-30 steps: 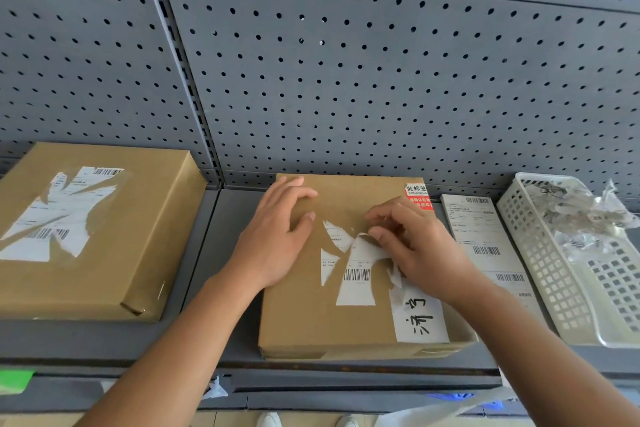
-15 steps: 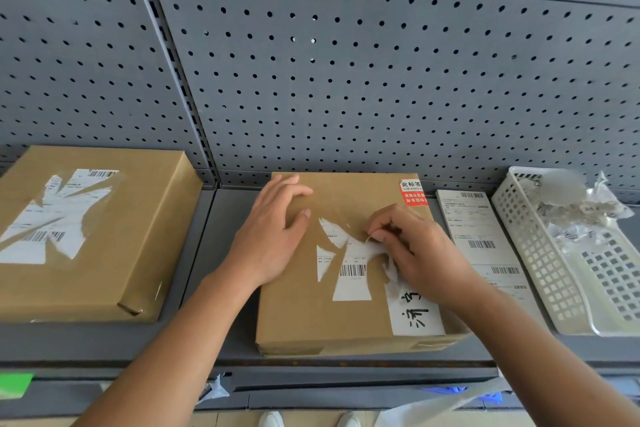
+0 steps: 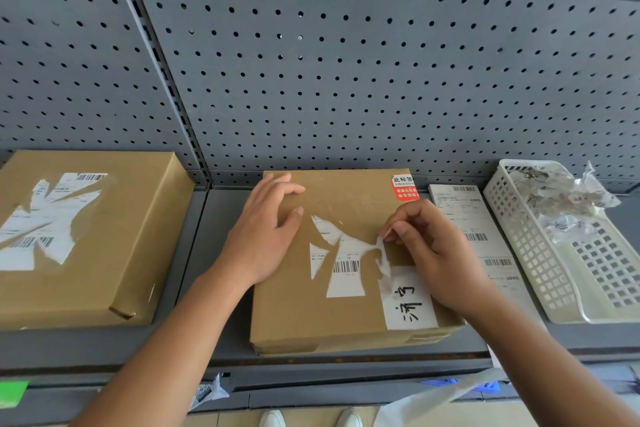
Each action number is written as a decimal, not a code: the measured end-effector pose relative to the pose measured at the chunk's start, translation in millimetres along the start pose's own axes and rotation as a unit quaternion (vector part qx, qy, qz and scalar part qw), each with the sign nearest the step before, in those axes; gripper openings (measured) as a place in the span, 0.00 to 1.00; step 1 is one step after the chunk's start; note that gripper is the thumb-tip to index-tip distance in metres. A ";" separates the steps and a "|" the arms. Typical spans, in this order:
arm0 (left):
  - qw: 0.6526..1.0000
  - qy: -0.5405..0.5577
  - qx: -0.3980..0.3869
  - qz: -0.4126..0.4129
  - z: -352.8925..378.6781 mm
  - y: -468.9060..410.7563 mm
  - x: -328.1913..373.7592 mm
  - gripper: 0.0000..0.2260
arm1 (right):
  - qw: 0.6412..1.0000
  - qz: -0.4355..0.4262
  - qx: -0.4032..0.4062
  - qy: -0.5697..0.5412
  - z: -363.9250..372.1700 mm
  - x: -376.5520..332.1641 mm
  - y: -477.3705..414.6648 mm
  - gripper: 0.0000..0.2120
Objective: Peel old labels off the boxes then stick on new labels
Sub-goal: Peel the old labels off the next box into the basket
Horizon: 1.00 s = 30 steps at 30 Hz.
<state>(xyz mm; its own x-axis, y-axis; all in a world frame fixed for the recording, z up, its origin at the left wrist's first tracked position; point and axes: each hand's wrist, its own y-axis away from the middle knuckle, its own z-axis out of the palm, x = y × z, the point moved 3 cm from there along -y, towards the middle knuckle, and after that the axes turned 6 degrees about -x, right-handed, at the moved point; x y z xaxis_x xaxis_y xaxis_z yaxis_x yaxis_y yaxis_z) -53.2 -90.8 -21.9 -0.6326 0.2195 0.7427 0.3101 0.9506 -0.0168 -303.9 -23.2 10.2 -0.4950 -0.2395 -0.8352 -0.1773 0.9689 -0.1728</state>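
Observation:
A brown cardboard box (image 3: 294, 315) lies flat on the grey shelf in the middle. Torn white remains of an old label (image 3: 344, 270) with a barcode stick to its top. My left hand (image 3: 263, 236) presses flat on the box's left part with straight fingers. My right hand (image 3: 433, 253) pinches a thin strip of the old label (image 3: 379, 250) between thumb and forefinger and lifts it off the cardboard. A white sticker with black handwriting (image 3: 408, 302) and a red sticker (image 3: 404, 188) are also on the box.
A second box (image 3: 131, 236) with a torn label lies at the left. A strip of new printed labels (image 3: 467, 218) lies right of the middle box. A white plastic basket (image 3: 540, 263) with crumpled label scraps stands at the right. Grey pegboard (image 3: 346, 62) rises behind.
My right hand has pulled the pinched label strip up and to the right, tearing more of it off the box. My left hand stays pressed on the box.

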 end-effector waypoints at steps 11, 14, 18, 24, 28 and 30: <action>1.000 0.003 -0.001 -0.003 -0.7 1.4 1.5 0.12 | 0.998 -0.001 0.029 -0.062 -0.8 0.6 2.3 0.07; 1.000 0.004 0.000 -0.001 -0.5 1.3 1.2 0.12 | 0.996 0.019 0.005 -0.084 -1.9 8.1 1.2 0.08; 1.000 0.005 0.002 0.002 -0.5 1.2 1.9 0.12 | 0.999 0.008 -0.041 0.003 -1.9 6.2 1.1 0.22; 1.000 0.004 0.001 0.001 -0.5 1.1 1.6 0.12 | 0.986 -0.018 -0.065 0.153 2.9 2.4 -2.6 0.20; 1.000 0.004 0.001 0.002 -0.1 0.8 0.8 0.12 | 0.976 -0.043 -0.057 0.205 5.3 -0.8 -4.9 0.13; 1.000 0.003 0.001 0.001 -0.1 0.7 0.5 0.12 | 0.969 -0.059 -0.062 0.230 7.2 -2.3 -7.5 0.12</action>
<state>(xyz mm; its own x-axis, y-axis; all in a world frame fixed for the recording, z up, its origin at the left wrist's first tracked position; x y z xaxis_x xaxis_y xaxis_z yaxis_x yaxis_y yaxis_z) -53.2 -90.1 -21.5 -0.6278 0.2207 0.7465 0.3099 0.9505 -0.0204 -295.2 -29.5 9.7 -0.7875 -0.3774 -0.4873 -0.3415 0.9253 -0.1648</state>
